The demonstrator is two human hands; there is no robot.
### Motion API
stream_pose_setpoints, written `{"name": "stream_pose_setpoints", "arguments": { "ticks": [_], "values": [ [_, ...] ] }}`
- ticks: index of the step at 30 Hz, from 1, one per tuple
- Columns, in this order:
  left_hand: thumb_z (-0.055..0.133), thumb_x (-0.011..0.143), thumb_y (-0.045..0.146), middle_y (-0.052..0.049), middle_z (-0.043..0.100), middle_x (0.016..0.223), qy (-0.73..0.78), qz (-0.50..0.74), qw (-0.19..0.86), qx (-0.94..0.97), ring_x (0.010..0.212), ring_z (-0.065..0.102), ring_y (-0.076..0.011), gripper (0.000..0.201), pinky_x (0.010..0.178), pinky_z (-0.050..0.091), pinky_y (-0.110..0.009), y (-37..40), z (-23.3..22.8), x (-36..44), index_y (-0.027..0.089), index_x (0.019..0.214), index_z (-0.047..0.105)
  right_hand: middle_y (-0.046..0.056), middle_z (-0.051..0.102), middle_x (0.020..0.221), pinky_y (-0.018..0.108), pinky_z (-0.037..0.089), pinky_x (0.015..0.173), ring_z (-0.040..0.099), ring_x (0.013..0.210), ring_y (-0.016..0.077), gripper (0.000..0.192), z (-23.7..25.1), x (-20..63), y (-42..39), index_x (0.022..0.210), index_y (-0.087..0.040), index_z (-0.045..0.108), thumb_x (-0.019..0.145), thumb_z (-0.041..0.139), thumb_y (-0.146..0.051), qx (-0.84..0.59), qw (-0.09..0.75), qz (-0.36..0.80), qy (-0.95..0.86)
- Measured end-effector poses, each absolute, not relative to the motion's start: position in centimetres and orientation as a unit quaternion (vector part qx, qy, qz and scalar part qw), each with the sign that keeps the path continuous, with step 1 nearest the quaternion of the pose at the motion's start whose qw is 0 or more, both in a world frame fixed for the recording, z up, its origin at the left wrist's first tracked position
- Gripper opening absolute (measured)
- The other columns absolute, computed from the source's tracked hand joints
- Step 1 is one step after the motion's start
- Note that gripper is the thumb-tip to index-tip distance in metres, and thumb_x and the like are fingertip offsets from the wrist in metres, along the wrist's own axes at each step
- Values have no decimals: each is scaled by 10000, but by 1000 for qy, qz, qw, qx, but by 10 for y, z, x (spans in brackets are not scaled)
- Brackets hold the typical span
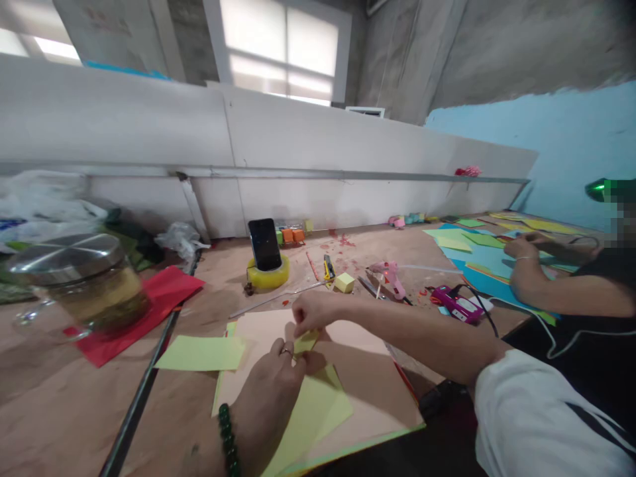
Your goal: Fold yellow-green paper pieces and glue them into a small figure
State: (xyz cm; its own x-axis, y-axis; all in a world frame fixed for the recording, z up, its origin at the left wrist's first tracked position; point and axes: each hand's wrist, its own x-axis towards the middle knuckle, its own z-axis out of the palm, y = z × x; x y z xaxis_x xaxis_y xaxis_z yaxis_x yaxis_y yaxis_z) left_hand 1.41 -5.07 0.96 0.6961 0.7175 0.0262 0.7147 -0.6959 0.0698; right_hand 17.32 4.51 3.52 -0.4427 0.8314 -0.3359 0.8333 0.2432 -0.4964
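My left hand [271, 387], with a ring and a green bead bracelet, presses down on a yellow-green paper sheet [311, 414] lying on a pale pink card [362, 377]. My right hand [313, 311] pinches a small folded yellow-green paper piece [305, 342] just above my left fingers. Both hands meet at that fold. Another yellow-green sheet [201, 353] lies flat to the left of the card.
A glass jar [79, 285] stands on red paper [149, 308] at left. A phone [265, 244] leans in a yellow tape roll, with a pink glue gun [392, 277] nearby. A dark rod [144, 391] crosses the table. At right, another person's hand [521, 248] rests on coloured sheets.
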Motion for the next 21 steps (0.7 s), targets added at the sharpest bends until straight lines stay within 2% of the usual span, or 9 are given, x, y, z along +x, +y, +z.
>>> {"name": "stream_pose_setpoints", "arguments": {
  "ticks": [3,8,11,14,17,19,21],
  "values": [
    [432,864,3,-134,647,967,386,29,19,922,930,555,-261,361,804,509,-403,-50,8,14,166,1087,663,-71,530,502,145,373,463,518,515,72,145,25,160,41,611,-148,609,653,744,-180,502,31,-349,791],
    [445,843,7,-161,650,954,380,-10,2,925,931,556,-294,356,767,508,-418,-50,8,14,124,1114,645,-64,585,529,168,455,485,587,484,90,58,17,180,52,775,-158,619,783,639,-212,510,46,-377,772],
    [459,842,20,-164,651,953,378,-2,-12,926,919,555,-290,315,756,502,-405,-51,7,14,115,1076,648,-43,602,560,186,444,488,584,491,106,89,23,193,58,832,-152,613,767,661,-189,537,27,-335,774],
    [482,862,80,-136,643,916,384,28,2,923,909,554,-279,234,752,498,-399,-48,5,11,142,1013,649,-8,627,693,188,404,526,572,596,115,194,33,197,54,860,-150,639,703,741,-200,538,-3,-281,794],
    [538,866,212,-105,626,927,407,82,46,909,929,549,-274,139,785,492,-409,-40,3,8,161,958,628,-6,612,795,193,394,574,546,676,121,432,36,203,45,957,-164,659,580,845,-262,504,-13,-261,824],
    [583,837,266,-93,623,956,419,111,66,899,952,546,-272,166,818,483,-413,-33,1,6,165,966,611,-7,593,826,198,401,591,527,691,121,572,30,211,41,1011,-171,664,499,888,-292,470,-18,-263,842],
    [591,819,256,-88,626,969,421,129,79,894,964,551,-271,211,830,479,-415,-26,-2,5,163,1008,602,-8,572,831,199,403,588,508,685,115,588,20,220,40,1028,-174,670,505,888,-330,451,-49,-274,848]
  ]
}}
